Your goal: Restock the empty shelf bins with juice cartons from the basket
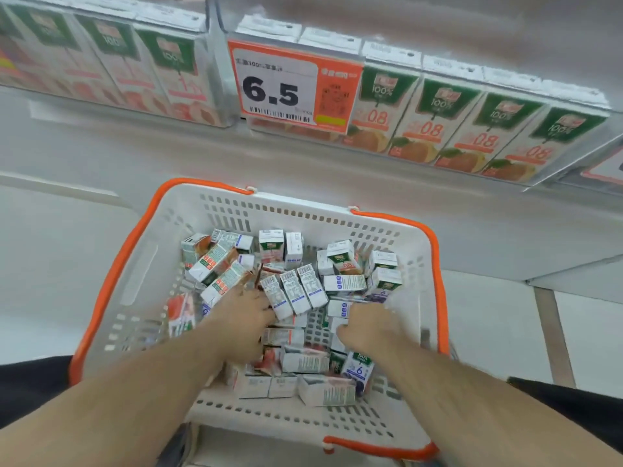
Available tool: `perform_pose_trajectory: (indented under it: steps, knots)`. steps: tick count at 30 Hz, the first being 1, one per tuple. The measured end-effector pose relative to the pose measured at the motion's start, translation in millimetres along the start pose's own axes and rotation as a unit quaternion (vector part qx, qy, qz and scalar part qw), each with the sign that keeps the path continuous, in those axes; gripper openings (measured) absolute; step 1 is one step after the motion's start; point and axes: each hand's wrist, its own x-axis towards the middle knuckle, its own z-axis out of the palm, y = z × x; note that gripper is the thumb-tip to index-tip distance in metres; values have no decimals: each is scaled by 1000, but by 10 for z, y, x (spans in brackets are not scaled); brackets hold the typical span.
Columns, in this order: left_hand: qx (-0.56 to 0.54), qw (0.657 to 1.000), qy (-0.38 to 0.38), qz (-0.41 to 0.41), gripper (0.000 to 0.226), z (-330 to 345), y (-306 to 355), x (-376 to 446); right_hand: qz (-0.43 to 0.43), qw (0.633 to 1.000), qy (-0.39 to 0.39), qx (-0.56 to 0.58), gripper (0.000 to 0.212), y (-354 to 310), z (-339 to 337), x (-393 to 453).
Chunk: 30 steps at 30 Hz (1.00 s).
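In the basket [175, 237], both hands reach among loose juice cartons [296, 293].
Left hand [247, 315] touches three cartons at its two o'clock, long axes toward eleven; right hand [367, 326] is farther. Grips blurred, cannot tell. Shelf bins [569, 170] lie at twelve.

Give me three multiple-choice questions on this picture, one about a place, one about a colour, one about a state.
1. Where are both hands?
A. On the shelf
B. Inside the basket
C. On the price tag

2. What colour are the basket's handles?
A. Blue
B. Black
C. Orange

3. How do the cartons in the basket lie?
A. In a loose jumble
B. In neat upright rows
C. Sealed in a box

Answers:
1 B, the left hand and right hand reach among the small cartons inside the basket.
2 C, the handles are orange.
3 A, they point all ways.
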Motion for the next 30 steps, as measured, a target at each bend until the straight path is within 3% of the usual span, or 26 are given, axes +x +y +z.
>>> perform_pose_trajectory:
  steps: [5,9,13,15,17,21,28,30]
  knots:
    - [81,995,-31,46,54,157,-63,-47,35,999,20,-35,35,-76,323,-15]
    - [70,996,-33,32,55,152,-66,-18,105,993,9,53,51,-111,547,-10]
    - [-118,992,-3,-34,55,-19,-82,-73,129,987,17,92,63,-31,548,-57]
    - [-267,958,48,-89,52,-80,-156,-111,108,989,21,102,65,33,432,-99]
    - [-429,887,85,-147,49,-192,-224,-162,81,990,37,111,54,91,211,-178]
    - [-700,677,149,-171,38,-616,-262,-280,40,977,70,198,31,194,-501,-400]
    - [-894,379,219,-94,8,-1344,10,-437,-25,900,113,420,27,377,-1713,-1110]
    - [-924,294,232,-74,10,-1547,101,-490,-55,883,107,454,27,435,-1916,-1274]
